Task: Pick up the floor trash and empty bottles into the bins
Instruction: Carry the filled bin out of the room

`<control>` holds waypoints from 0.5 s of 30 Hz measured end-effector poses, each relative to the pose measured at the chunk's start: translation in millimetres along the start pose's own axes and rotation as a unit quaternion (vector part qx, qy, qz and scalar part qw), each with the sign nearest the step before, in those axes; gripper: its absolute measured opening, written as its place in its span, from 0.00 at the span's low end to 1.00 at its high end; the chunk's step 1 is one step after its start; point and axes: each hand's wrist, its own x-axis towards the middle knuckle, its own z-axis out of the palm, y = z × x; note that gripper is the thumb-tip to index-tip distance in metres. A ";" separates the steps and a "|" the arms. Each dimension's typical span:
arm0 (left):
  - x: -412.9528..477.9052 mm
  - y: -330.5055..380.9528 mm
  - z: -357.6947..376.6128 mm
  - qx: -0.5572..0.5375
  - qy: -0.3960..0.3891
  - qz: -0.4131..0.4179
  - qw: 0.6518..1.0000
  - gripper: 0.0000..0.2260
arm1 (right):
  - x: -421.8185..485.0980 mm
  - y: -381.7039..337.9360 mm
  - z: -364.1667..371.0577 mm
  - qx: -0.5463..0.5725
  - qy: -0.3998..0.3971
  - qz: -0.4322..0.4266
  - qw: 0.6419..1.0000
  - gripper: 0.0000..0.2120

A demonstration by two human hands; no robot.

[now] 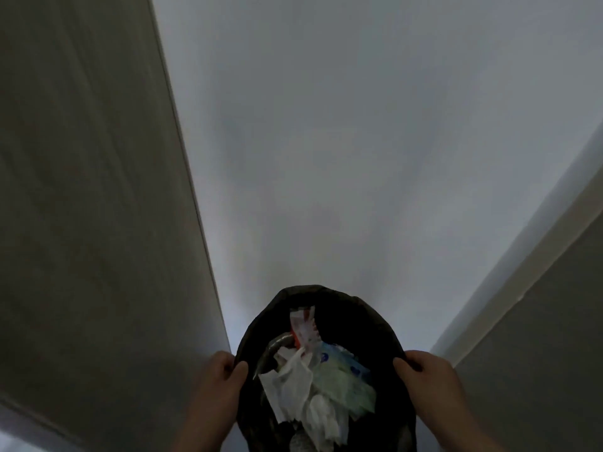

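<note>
Head view, dim and blurred. Black bin bag (375, 324) at bottom centre, mouth open and round, rim wrinkled. Inside: crumpled white tissue (293, 386) heaped in middle, green-blue wrapper (342, 376) just right of it, red-and-white wrapper (301, 327) behind. Left hand (222, 376) grips left side of rim, thumb over edge, fingers curled outside. Right hand (424, 376) grips right side same way. Both forearms enter from bottom edge. White wall (359, 141) ahead, grey-brown panel (81, 190) at left.
</note>
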 end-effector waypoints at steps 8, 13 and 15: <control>90.8 -13.2 38.0 0.063 -0.014 -0.026 0.998 0.07 | 90.7 -2.7 38.8 -0.038 -0.062 0.025 0.997 0.09; 132.2 -65.4 83.4 0.094 -0.027 -0.103 0.990 0.09 | 159.9 38.4 96.5 -0.114 -0.146 0.075 0.980 0.04; 146.7 -96.3 105.0 0.076 -0.025 -0.144 0.986 0.06 | 187.3 60.2 130.3 -0.168 -0.182 0.099 0.964 0.11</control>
